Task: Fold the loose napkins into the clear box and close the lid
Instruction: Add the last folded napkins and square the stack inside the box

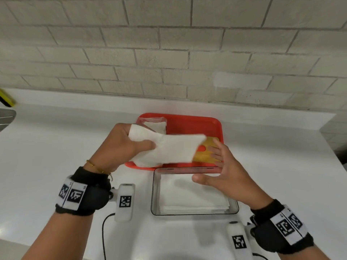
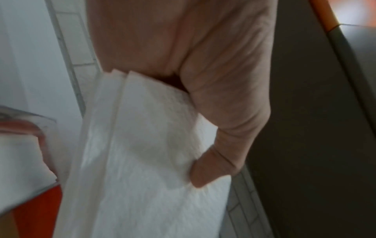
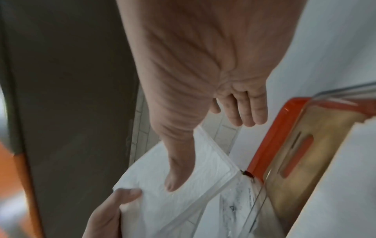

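White surface under a pale brick wall. Left hand point(image 1: 120, 145) fingers & thumb pinched a white napkin point(image 1: 169, 150), folded flat, soft, held above the red tray point(image 1: 187, 122) at the surface's back. Right hand point(image 1: 223, 171) was spread, grasping nothing, over the clear box point(image 1: 153, 194) w/ a napkin stack point(image 1: 193, 196) inside. Step: prob. mid-fold; next needs right fingers to take the free edge, then lay it in.
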